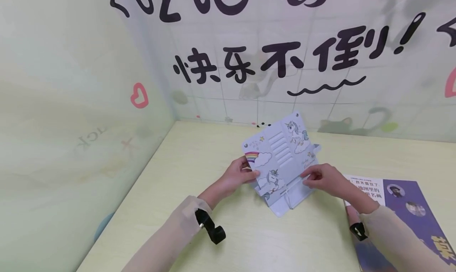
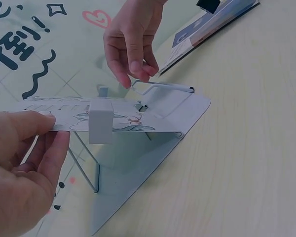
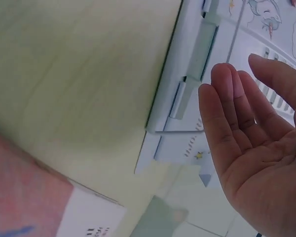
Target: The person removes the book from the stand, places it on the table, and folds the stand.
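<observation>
A white folding book stand printed with unicorns and a rainbow stands tilted on the table. Its slotted panel is raised over a base plate, propped by a wire leg. My left hand pinches the panel's left edge between thumb and fingers, as the left wrist view also shows. At the stand's front right, my right hand has its fingertips beside a wire page holder. In the right wrist view its fingers are loosely bent, thumb apart; whether they touch the wire is unclear.
A purple and white book lies on the table to the right, partly under my right forearm. The pale wooden table meets a printed wall sheet at the back and another at the left.
</observation>
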Demonstrator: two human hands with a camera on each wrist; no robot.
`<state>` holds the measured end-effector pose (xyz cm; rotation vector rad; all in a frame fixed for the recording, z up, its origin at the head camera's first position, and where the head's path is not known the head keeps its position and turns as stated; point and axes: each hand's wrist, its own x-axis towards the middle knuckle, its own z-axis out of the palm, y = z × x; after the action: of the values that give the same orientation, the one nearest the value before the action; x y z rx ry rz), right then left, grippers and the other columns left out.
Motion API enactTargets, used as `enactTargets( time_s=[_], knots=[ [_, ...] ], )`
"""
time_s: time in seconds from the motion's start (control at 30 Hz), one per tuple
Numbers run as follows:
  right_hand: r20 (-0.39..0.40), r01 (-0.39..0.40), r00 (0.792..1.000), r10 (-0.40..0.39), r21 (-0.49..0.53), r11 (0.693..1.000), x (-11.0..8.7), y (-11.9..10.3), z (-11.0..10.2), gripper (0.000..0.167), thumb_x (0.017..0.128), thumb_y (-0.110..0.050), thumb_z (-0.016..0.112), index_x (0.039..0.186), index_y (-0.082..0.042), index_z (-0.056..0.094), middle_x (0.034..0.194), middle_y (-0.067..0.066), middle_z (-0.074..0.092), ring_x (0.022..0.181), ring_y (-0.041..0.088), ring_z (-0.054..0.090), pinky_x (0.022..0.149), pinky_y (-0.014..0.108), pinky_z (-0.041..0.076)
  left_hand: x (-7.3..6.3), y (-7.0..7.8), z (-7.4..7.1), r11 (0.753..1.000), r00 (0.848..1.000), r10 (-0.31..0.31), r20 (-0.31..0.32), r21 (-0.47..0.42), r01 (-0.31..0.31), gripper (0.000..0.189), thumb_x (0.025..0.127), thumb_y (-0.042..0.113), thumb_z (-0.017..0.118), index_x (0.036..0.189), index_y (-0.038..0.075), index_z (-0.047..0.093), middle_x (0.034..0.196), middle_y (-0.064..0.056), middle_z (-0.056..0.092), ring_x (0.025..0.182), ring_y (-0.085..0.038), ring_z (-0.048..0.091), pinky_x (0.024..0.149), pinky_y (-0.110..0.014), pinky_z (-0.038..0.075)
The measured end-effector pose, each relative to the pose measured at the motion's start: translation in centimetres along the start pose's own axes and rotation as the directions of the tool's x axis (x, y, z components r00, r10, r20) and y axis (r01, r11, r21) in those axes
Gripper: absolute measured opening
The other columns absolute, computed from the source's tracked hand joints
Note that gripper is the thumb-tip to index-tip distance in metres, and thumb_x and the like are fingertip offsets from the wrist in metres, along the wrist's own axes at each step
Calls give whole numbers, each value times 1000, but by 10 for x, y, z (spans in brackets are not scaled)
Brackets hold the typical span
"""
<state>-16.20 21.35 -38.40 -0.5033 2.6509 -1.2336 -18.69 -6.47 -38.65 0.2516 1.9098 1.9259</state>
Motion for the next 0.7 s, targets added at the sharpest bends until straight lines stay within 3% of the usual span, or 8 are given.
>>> enactTargets(
  time_s=[0.7],
  knots=[
    [-113,-68,991,74,60,996,7,11,17,11,78,-5,70,83,3,65,71,3,61,66,15,55,55,20,46,-1,-5,2,999,1000,21,-9,-36,-21,45,85,-5,59,127,-1,45,110,-17,56,94,-25,61,81,-34,52]
  ],
)
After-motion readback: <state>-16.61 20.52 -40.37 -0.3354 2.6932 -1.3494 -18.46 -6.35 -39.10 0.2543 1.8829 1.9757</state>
